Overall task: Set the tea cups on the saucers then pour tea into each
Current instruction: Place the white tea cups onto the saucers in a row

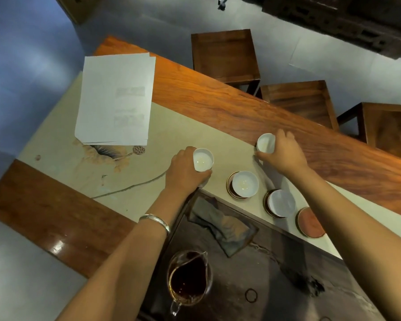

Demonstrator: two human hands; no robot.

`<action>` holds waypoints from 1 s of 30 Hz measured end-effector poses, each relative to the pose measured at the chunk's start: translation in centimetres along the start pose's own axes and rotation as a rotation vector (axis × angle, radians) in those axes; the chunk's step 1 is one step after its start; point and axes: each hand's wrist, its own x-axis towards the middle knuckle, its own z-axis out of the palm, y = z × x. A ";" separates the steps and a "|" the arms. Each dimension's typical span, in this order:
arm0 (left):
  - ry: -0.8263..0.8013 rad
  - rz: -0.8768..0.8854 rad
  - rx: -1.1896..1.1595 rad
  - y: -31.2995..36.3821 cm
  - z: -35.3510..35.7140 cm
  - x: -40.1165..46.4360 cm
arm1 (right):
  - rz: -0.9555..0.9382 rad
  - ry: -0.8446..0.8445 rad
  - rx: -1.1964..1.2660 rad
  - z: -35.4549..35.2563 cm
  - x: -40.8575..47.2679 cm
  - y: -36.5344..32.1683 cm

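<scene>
While two cups (244, 183) already sit on saucers and one saucer (310, 223) lies bare, left hand (185, 171) and right hand (281, 150) each grip a cup above the tabletop (218, 107), presumably for placing; tea pitcher (187, 280) waits untouched.

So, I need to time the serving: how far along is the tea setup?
Two cups already sit on saucers. In hand: the left hand and right hand each hold a cup. One saucer is bare. All pouring remains; the pitcher holds dark tea, untouched.
</scene>
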 end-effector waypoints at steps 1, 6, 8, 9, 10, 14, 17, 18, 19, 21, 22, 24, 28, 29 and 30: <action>0.002 0.002 0.002 0.0 0.0 0.0 | -0.004 0.002 0.005 0.1 0.0 0.0; -0.007 0.022 0.010 0.7 -0.2 0.0 | 0.016 0.030 0.046 -0.4 -1.0 0.9; -0.004 0.047 0.008 1.6 -0.3 -0.1 | 0.035 0.052 0.065 -1.1 -2.0 1.8; -0.005 0.058 0.008 2.3 -0.3 -0.2 | 0.047 0.066 0.075 -1.5 -2.5 2.3; -0.008 0.068 0.004 3.0 -0.3 -0.2 | 0.062 0.083 0.084 -2.1 -3.2 2.9; -0.023 0.117 -0.051 6.8 0.1 -0.6 | 0.149 0.153 0.120 -4.5 -6.3 6.4; -0.037 0.216 -0.060 10.4 1.3 -1.1 | 0.228 0.200 0.147 -5.9 -9.3 9.6; -0.043 0.252 -0.057 11.6 1.9 -1.4 | 0.250 0.211 0.151 -6.2 -10.4 10.7; -0.054 0.283 -0.055 12.8 2.6 -1.9 | 0.270 0.222 0.157 -6.4 -11.4 11.8; -0.092 0.334 -0.066 15.2 4.2 -3.1 | 0.308 0.244 0.173 -6.6 -13.4 13.9; -0.116 0.355 -0.074 16.3 5.0 -3.7 | 0.326 0.248 0.177 -6.6 -14.3 14.9; -0.172 0.401 -0.061 18.2 6.9 -5.2 | 0.364 0.244 0.186 -6.6 -15.9 16.7; -0.283 0.456 -0.004 20.1 10.4 -8.1 | 0.403 0.241 0.221 -5.9 -18.2 18.8; -0.309 0.460 0.013 20.3 11.2 -8.8 | 0.412 0.231 0.213 -5.7 -18.6 19.2; -0.334 0.466 0.035 20.4 11.9 -9.4 | 0.415 0.218 0.202 -5.4 -18.9 19.4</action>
